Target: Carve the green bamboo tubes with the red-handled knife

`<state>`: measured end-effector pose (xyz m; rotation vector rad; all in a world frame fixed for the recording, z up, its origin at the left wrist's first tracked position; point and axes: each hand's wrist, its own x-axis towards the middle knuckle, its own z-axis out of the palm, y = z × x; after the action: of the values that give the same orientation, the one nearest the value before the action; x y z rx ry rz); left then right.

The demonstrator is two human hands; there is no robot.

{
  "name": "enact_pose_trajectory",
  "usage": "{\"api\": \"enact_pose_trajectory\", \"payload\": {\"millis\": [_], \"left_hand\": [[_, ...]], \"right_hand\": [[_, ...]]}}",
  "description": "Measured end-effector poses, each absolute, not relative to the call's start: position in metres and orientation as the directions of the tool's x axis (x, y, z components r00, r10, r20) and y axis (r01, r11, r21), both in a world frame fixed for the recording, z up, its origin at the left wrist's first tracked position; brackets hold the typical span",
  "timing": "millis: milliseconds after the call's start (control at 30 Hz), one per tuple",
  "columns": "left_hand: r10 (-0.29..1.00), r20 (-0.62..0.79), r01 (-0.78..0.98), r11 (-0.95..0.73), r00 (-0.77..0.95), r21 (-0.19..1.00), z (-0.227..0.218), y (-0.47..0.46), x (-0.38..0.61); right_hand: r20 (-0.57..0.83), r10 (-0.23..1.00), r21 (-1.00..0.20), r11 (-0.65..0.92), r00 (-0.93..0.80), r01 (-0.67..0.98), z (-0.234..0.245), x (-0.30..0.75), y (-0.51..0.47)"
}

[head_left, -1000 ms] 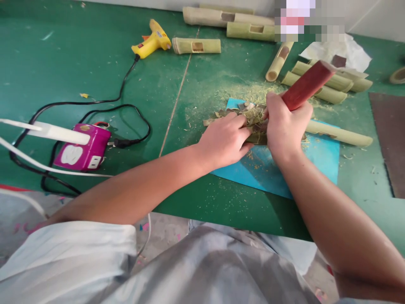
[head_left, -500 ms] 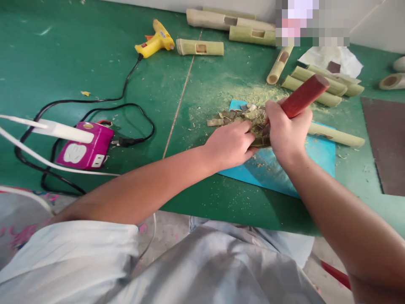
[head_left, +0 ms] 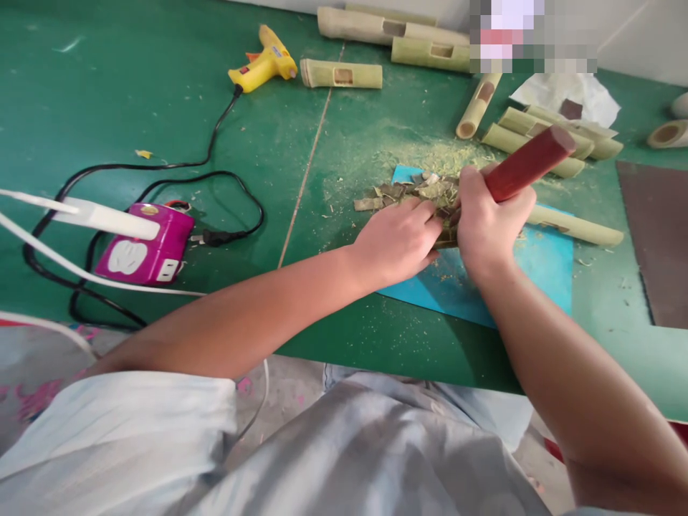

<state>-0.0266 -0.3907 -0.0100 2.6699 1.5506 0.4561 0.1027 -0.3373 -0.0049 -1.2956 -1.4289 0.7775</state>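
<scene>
My right hand (head_left: 491, 218) is closed round the red wooden handle (head_left: 529, 163) of a tool whose working end is hidden under my fingers. My left hand (head_left: 398, 240) is closed over one end of a green bamboo tube (head_left: 575, 226) that lies across a blue mat (head_left: 537, 276). The two hands touch each other over the tube. A heap of bamboo chips (head_left: 413, 192) lies just beyond my left hand, with pale sawdust spread around it.
Several cut bamboo tubes (head_left: 537, 132) lie at the back right, and one (head_left: 341, 74) beside a yellow glue gun (head_left: 263, 64). A magenta power strip (head_left: 145, 251) with black cable sits at the left. A brown sheet (head_left: 656, 236) lies at the right edge of the green table (head_left: 134, 93).
Both hands stay on the bamboo tube and the handle. The red handle has tilted slightly and the view has shifted a little.
</scene>
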Motion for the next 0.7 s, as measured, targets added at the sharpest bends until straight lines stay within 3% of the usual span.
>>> {"api": "enact_pose_trajectory", "payload": {"millis": [233,533,700], "left_hand": [[0.874,0.194,0.852,-0.481,0.447,0.205,-0.007,-0.39,-0.023],[0.886,0.19,0.87,-0.455,0.422,0.191,-0.008,-0.385,-0.027],[0.892,0.185,0.871,-0.446,0.412,0.208,-0.007,-0.387,-0.027]], "right_hand": [[0.256,0.962,-0.906,0.203,0.097,0.371,-0.002,0.094,-0.334],[0.283,0.943,-0.925,0.219,0.176,0.309,-0.01,0.096,-0.323],[0.275,0.953,-0.934,0.233,0.128,0.272,-0.011,0.097,-0.324]]}}
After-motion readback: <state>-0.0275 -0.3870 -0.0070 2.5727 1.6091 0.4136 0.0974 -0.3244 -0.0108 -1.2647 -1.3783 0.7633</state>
